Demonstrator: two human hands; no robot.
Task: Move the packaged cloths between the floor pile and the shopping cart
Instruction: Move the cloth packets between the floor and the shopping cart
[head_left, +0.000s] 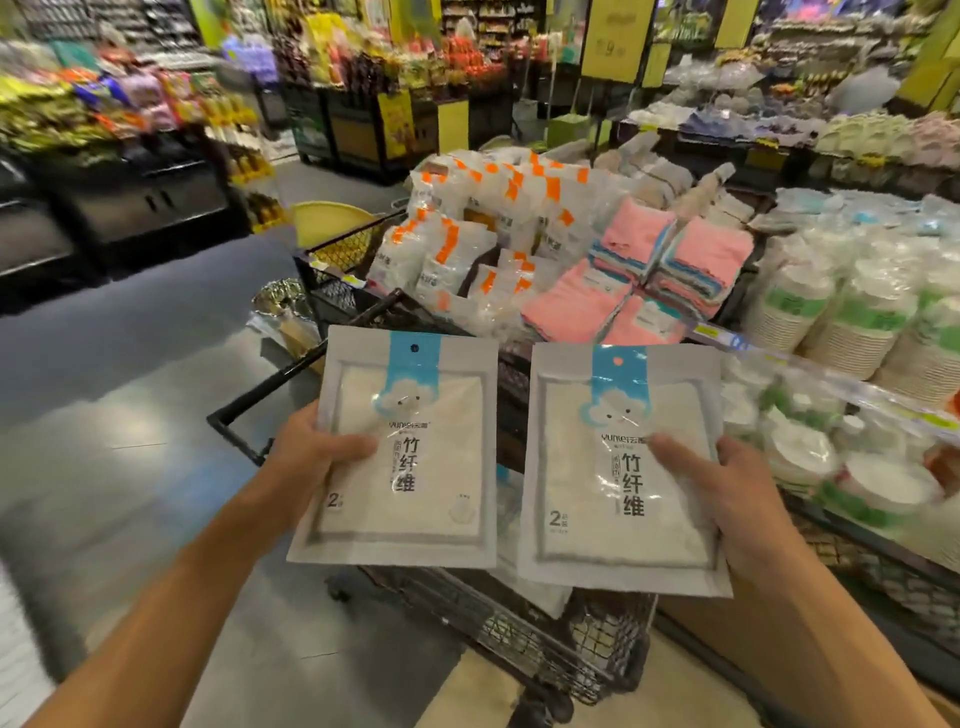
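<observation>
Two flat packaged cloths with blue header strips are held up side by side above the black wire shopping cart (524, 634). My left hand (306, 447) grips the left packaged cloth (410, 452) by its left edge, thumb on the front. My right hand (727, 483) grips the right packaged cloth (618, 467) by its right edge, thumb across the front. A bit of white packaging (535, 592) shows in the cart under the packs. No floor pile is in view.
Ahead lies a display of orange-tagged white packs (483, 234) and pink folded cloths (660, 275). Stacked paper bowls and plates (841, 322) fill the shelf at right. The cart handle (291, 374) points left. Grey floor (119, 364) opens at left, with snack shelves behind.
</observation>
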